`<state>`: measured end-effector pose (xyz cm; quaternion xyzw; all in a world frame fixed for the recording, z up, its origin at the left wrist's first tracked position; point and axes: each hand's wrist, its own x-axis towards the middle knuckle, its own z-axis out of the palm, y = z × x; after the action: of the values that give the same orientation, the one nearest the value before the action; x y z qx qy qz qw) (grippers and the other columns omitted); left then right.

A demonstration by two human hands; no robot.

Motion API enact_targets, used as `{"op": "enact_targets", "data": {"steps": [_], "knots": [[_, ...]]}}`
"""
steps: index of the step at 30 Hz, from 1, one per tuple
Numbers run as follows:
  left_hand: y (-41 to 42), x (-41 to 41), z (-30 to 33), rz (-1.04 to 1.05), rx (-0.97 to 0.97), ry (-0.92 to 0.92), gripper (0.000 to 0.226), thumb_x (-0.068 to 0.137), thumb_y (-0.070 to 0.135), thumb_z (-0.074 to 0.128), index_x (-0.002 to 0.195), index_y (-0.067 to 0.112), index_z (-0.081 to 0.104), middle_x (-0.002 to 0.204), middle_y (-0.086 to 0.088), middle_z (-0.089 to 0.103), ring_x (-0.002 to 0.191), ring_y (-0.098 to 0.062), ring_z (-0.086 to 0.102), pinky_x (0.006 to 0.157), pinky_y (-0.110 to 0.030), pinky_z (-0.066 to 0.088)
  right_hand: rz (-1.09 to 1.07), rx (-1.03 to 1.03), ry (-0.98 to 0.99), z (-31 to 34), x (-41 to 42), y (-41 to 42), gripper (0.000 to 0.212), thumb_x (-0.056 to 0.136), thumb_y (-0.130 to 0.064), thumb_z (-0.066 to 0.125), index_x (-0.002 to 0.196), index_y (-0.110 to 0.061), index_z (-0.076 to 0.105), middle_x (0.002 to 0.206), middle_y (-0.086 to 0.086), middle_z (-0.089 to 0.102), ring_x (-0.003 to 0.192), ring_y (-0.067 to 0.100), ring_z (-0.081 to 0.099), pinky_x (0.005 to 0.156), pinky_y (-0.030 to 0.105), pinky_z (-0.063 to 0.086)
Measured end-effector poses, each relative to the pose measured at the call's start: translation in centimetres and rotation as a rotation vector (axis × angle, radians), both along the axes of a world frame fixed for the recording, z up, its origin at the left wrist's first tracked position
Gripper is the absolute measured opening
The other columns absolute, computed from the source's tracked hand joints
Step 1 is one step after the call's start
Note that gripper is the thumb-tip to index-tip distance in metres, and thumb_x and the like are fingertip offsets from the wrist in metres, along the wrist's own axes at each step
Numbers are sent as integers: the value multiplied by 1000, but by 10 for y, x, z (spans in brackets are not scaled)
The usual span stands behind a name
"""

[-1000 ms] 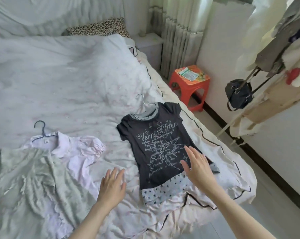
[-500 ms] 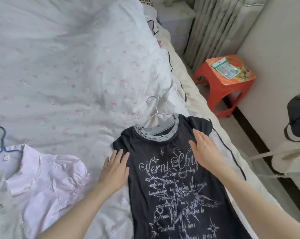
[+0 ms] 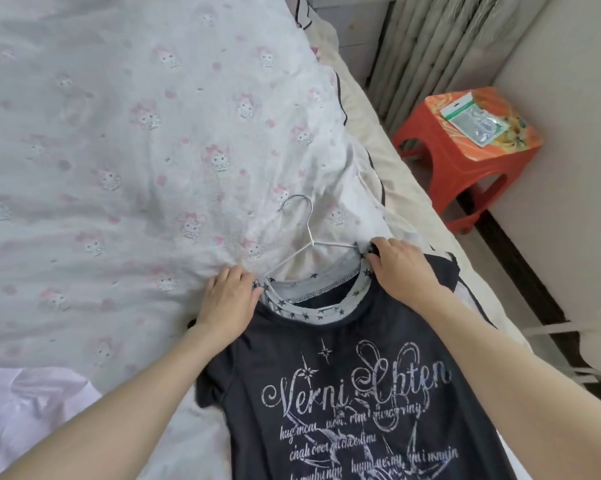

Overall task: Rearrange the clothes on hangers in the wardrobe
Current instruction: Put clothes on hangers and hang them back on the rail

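A dark T-shirt with pale script print and a star-patterned collar lies flat on the bed, on a thin silver wire hanger whose hook points away from me. My left hand grips the shirt's left shoulder beside the collar, fingers curled into the fabric. At the right shoulder, my right hand holds the shirt where the hanger's arm goes under the cloth.
The bed's white quilt with pink cartoon figures fills the left. A pale pink garment lies at the lower left. An orange plastic stool with a packet on it stands by the wall, curtains behind it.
Both hands slid up from the shirt's hem and chest to its shoulders and took hold beside the collar. My head came closer, so the pink blouse's hanger left the view.
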<state>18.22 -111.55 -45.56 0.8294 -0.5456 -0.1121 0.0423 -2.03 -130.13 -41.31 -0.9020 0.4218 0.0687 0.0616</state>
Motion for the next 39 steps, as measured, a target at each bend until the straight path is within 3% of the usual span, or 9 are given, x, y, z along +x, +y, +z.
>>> {"op": "enact_targets", "data": {"steps": [2,7,16,19,23,29,33,37,39], "knots": [[1,1,3,39,0,106,23,98,32,41,97,13,53,104,-1,55,101,-24,50,86,-35,37,-23,-38,-71,1,-4,3,26,98,-27,39,108,-7,52,98,9,62,93,31,56,74,36,30],[14,0,37,83,-93,310,27,97,37,36,84,14,43,80,1,52,75,-22,53,69,-39,44,-38,31,-287,33,-32,21,20,96,-25,45,94,-7,55,83,8,64,78,32,60,66,36,34],[4,-34,186,-33,-441,383,16,92,26,54,81,15,58,78,7,55,76,-12,50,63,-17,34,-207,-36,-584,179,-100,60,17,93,-22,54,99,-8,62,76,3,65,71,32,60,64,33,34],[5,-55,244,-85,-532,380,16,90,20,58,78,11,61,75,8,54,72,-14,51,62,-24,33,-264,-103,-645,237,-132,83,19,93,-23,54,101,-8,62,77,2,65,64,24,55,67,30,32],[26,-89,317,-148,-640,392,17,90,17,58,74,13,57,67,15,55,64,-12,53,57,-24,36,-322,-242,-627,306,-194,126,21,93,-26,54,100,-7,61,82,10,69,73,33,61,62,32,35],[65,-169,415,-479,-790,386,12,91,21,59,82,14,62,77,11,59,73,-12,56,67,-28,44,-478,-426,-795,389,-286,227,11,92,-16,55,92,-8,61,66,-8,55,60,19,49,70,33,34],[80,-229,471,-714,-881,310,38,90,43,44,94,14,67,88,3,65,82,-15,61,73,-31,50,-590,-617,-940,439,-345,291,5,91,-14,57,87,-14,61,66,-18,54,61,23,54,74,43,40],[101,-314,522,-849,-990,196,44,90,42,38,92,8,66,76,-6,55,74,-28,55,65,-39,48,-703,-760,-978,484,-414,373,7,92,-19,57,85,-18,58,66,-13,56,62,23,54,77,42,40],[115,-362,536,-911,-1021,200,45,90,42,36,88,6,65,73,-8,53,72,-32,54,64,-42,46,-761,-825,-948,499,-452,410,7,91,-20,58,86,-17,60,66,-16,56,59,17,52,75,33,40]]}}
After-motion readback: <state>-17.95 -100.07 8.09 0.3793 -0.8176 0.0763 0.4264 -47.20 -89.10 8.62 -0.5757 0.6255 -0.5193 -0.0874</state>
